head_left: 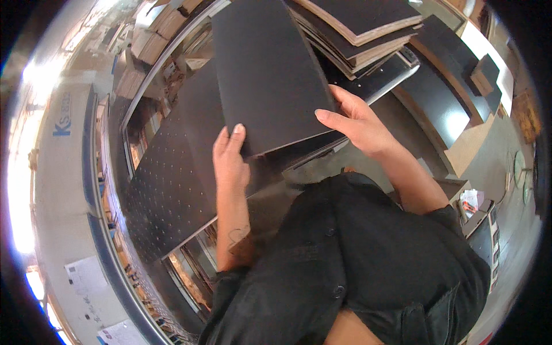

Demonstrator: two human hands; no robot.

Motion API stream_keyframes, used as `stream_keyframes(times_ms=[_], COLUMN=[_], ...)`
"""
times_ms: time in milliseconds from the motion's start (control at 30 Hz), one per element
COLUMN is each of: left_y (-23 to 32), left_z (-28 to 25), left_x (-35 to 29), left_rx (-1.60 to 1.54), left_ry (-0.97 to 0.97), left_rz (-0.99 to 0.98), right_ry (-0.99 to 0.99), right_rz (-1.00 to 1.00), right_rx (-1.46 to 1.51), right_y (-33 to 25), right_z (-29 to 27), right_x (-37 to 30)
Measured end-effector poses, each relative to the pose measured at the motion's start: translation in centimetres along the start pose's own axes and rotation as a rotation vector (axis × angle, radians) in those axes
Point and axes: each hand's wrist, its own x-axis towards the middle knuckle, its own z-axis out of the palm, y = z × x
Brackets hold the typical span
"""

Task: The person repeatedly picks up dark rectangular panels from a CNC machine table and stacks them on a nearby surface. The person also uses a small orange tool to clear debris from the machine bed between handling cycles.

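Note:
A dark rectangular board (267,75) with a smooth matte face lies in front of me, its near edge toward my body. My right hand (359,123) grips its right edge, thumb over the top face and the other fingers partly hidden at the side. At the near left corner, my left hand (230,158) holds the board's edge, two fingertips showing against it. Beneath and to the left spreads a black table (172,178) dotted with rows of small light points.
Several dark boards with pale raw edges are stacked (368,40) beyond my right hand. Further right lie larger glossy dark panels (431,106). A long pale machine housing (72,172) with papers on it runs along the left. A small box (471,201) with scraps stands at the right.

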Motion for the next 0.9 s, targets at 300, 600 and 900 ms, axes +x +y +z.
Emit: stream_keyframes(times_ms=[300,600,900], left_y=[-1.4,3.2,-0.6], left_z=[2.0,-5.9,-17.7], left_x=[-2.2,1.4,8.1], left_rx=[0.057,0.745,0.705], left_ry=[-0.168,-0.223,0.168], left_rz=[-0.149,0.107,-0.007], right_ry=[0.123,0.278,0.153], right_rz=[0.209,0.112,0.264], right_rx=[0.079,-1.08,-0.778], right_y=[2.0,2.0,4.2], right_z=[-3.3,-7.8,-9.3], right_x=[0.7,-0.6,4.9])
